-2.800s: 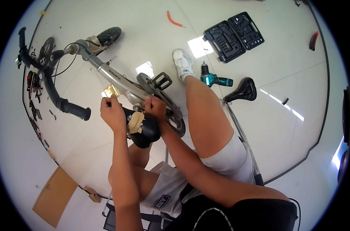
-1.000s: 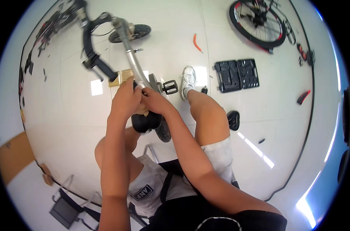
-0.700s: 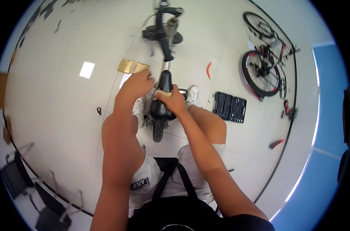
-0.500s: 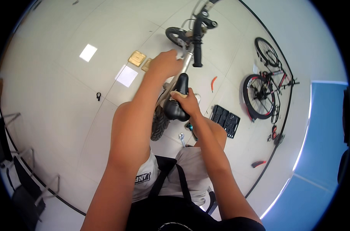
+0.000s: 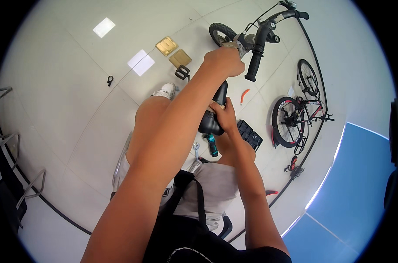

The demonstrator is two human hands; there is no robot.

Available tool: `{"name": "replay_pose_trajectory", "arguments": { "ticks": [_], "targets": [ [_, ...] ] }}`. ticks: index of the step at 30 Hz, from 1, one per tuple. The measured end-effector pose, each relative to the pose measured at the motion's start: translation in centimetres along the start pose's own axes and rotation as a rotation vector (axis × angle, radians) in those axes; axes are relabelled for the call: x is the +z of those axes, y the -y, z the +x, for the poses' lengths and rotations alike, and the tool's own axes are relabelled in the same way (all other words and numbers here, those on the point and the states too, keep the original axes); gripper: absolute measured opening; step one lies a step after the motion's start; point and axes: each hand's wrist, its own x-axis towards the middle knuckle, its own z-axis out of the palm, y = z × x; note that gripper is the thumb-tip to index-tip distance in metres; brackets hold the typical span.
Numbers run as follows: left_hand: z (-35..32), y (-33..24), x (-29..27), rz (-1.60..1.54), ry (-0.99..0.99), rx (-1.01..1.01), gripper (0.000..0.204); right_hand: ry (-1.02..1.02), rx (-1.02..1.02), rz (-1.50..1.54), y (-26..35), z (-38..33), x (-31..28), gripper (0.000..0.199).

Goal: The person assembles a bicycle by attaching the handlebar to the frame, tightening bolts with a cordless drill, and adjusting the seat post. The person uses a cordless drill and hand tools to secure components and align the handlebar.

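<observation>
A small bicycle with a black saddle (image 5: 209,123) stands between my legs, its handlebar (image 5: 264,38) turned away to the upper right. My right hand (image 5: 224,115) grips the saddle at its side, thumb on top. Farther forward, my left hand (image 5: 227,61) is closed around the frame just behind the handlebar; its fingertips are mostly hidden. The front wheel (image 5: 222,34) lies beyond that hand, and a black pedal (image 5: 182,72) sticks out to the left. My left forearm covers much of the frame and the rear wheel.
On the floor are a wrench (image 5: 196,150), a teal-and-black power tool (image 5: 211,145), an open black tool case (image 5: 250,135), an orange curved piece (image 5: 245,95) and two gold square pieces (image 5: 166,45). Another bicycle (image 5: 291,118) is by the right wall; chairs (image 5: 17,193) stand at left.
My left hand has moved forward and right onto the frame behind the handlebar. The bicycle's front shifted right in view. My right hand stays on the saddle.
</observation>
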Motion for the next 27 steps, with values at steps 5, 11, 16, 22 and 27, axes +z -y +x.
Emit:
{"name": "replay_pose_trajectory", "arguments": {
  "ticks": [5,11,16,22,27],
  "targets": [
    [0.3,0.5,-0.1,0.015,0.008,0.021,0.047,0.149,-0.078,-0.113,-0.1,0.7,-1.0,0.070],
    [-0.2,0.5,-0.8,0.051,0.011,-0.022,0.048,0.212,-0.079,-0.230,1.4,1.2,-1.8,0.073],
    [0.1,0.5,-0.9,0.038,0.021,-0.010,0.049,0.154,-0.027,-0.214,1.0,0.4,-1.5,0.069],
    [0.9,0.3,0.2,0.036,-0.016,0.029,0.041,0.044,0.071,-0.607,3.6,0.3,-0.2,0.088],
    [2.4,-0.1,1.2,0.020,0.035,0.068,0.042,-0.038,-0.127,-0.543,4.4,2.0,0.4,0.085]
  ]
}}
